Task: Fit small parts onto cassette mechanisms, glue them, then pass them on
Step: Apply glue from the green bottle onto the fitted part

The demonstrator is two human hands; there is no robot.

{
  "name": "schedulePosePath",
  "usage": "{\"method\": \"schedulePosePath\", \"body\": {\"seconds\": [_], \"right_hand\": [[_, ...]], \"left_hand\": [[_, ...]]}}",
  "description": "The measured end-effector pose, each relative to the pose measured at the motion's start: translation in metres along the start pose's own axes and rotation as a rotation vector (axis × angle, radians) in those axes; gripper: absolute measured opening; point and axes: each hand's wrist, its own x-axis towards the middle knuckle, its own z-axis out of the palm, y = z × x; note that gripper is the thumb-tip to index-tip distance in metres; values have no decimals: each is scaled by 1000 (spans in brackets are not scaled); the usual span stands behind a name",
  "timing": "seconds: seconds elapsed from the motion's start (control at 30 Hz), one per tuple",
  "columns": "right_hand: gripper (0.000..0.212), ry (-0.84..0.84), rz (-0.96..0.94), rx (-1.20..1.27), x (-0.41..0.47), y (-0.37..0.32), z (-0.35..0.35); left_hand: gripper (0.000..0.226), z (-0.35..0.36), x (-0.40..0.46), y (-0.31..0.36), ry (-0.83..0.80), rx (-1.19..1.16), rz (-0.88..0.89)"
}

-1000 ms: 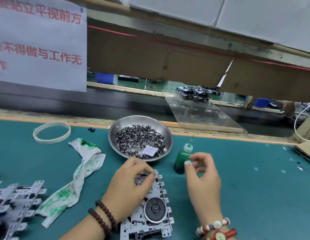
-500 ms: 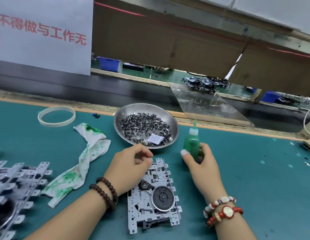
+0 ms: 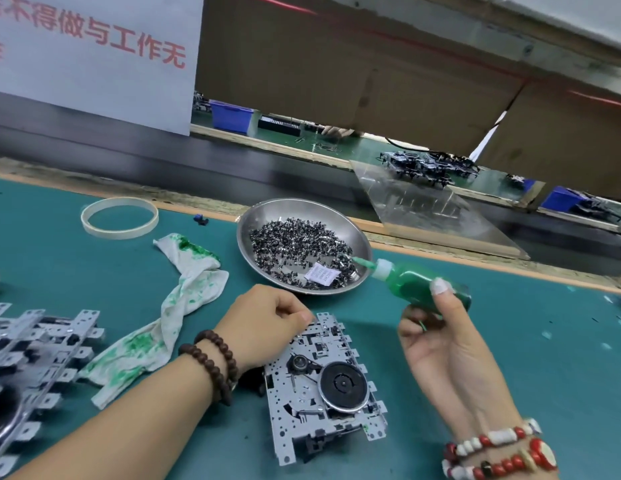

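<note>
Now right-hand fingers [image 3: 440, 289] grip the glue bottle [image 3: 416, 284]; left-hand fingers [image 3: 295, 315] curl on the mechanism [image 3: 323, 386].

A white sign [image 3: 94, 60] hung far beyond the left grip, up to its left, and carried red Chinese characters: "不得做与工作无" could be read. A small printed slip [image 3: 321, 274] lay in the metal bowl [image 3: 267, 216]; its print was too small to read.

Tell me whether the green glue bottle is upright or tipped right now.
Tipped. The green glue bottle lies nearly sideways in the right hand, lifted off the mat, its nozzle pointing left over the rim of the metal bowl.
</note>
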Motion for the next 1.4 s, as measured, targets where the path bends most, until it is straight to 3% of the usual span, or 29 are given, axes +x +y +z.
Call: {"method": "schedulePosePath", "body": {"seconds": [0.07, 0.17, 0.33, 0.47, 1.03, 1.4], "right_hand": [[10, 40, -63, -138, -2, 0, 1], [29, 98, -235, -375, -4, 1, 1], [11, 81, -375, -573, -6, 4, 0], [16, 85, -436, -668, -6, 5, 0], [30, 85, -458, -760, -8, 6, -2], [23, 90, -457, -759, -6, 5, -1]], "left_hand": [[18, -1, 1, 0, 0, -10, -9], [18, -2, 2, 0, -5, -20, -21], [18, -3, 2, 0, -12, -36, -33], [18, -3, 2, 1, -15, -55, -54], [18, -2, 2, 0, -3, -66, -46], [19, -2, 2, -1, -12, -78, -55]]}}
